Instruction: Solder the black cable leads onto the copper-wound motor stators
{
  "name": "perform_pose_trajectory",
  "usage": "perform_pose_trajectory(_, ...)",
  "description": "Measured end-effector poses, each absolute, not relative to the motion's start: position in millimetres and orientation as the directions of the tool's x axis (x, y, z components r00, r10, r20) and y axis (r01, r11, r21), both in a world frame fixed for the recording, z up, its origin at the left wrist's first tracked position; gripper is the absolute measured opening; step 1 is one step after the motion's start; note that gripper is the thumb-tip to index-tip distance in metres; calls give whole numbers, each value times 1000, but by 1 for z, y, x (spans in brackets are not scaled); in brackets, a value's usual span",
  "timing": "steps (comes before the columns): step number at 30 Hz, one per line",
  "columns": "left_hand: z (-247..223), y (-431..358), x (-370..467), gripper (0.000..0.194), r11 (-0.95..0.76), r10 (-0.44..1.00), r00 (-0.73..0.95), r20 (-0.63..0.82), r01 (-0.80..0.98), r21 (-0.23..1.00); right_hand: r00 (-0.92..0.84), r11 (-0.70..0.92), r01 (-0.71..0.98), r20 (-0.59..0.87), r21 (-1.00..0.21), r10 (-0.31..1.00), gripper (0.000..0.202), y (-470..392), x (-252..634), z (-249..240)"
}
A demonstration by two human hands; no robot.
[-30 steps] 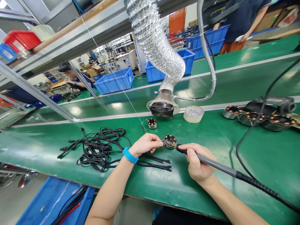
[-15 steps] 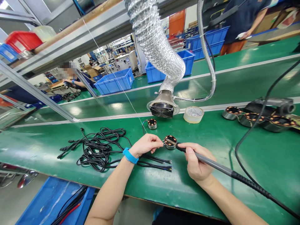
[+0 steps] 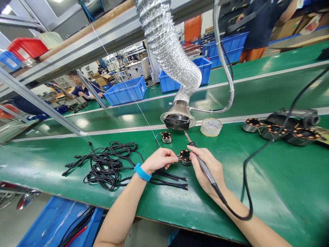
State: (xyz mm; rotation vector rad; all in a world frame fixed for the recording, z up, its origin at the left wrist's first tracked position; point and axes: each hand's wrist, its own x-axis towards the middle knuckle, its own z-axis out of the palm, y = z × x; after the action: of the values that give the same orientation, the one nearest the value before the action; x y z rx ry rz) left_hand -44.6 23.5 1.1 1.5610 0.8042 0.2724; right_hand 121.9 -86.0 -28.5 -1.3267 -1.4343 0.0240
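My right hand (image 3: 209, 168) is closed around a soldering iron (image 3: 205, 169); its tip points up and away, just below the fan of the fume extractor (image 3: 177, 120). My left hand (image 3: 161, 159) is closed in a pinch at the left edge of a ring-shaped motor stator (image 3: 185, 157) with copper windings. A thin solder wire (image 3: 140, 109) runs down from the overhead shelf into that hand. Fine wire ends show between the fingertips and the stator. Behind them stands a second, smaller-looking stator (image 3: 166, 137) with thin leads at its left.
Coiled black cables (image 3: 110, 164) lie on the green bench left of my hands. A tape roll (image 3: 211, 127) stands right of the extractor, and several stators (image 3: 253, 125) sit farther right. The iron's cord (image 3: 245, 171) loops over my right forearm. Co-workers are across the bench.
The soldering iron has come off the stator's windings; its tip has swung up and away toward the fan. My right hand has turned and shifted slightly left. My left hand is nearly unmoved.
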Motion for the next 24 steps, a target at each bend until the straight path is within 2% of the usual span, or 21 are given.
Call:
perform_pose_trajectory(6, 1, 25, -46, 35, 67, 604, 736, -307, 336, 939, 110, 327, 708, 555, -626, 824, 57, -72, 123, -47)
perform_pose_trajectory(11, 5, 30, -51, 37, 30, 662, 694, -284, 354, 935, -16, 411, 666, 539, -623, 842, 52, -64, 129, -52)
perform_pose_trajectory(14, 5, 34, -53, 36, 27, 686, 678, -264, 339, 940, -6, 411, 661, 543, -628, 840, 50, -64, 133, -51)
perform_pose_trajectory(19, 2, 36, -51, 35, 116, 670, 687, -282, 279, 953, -1, 413, 663, 552, -624, 834, 52, -67, 133, -48)
perform_pose_trajectory(24, -7, 31, -43, 39, 105, 730, 635, -253, 262, 959, 15, 411, 639, 545, -650, 838, 53, -70, 132, -45)
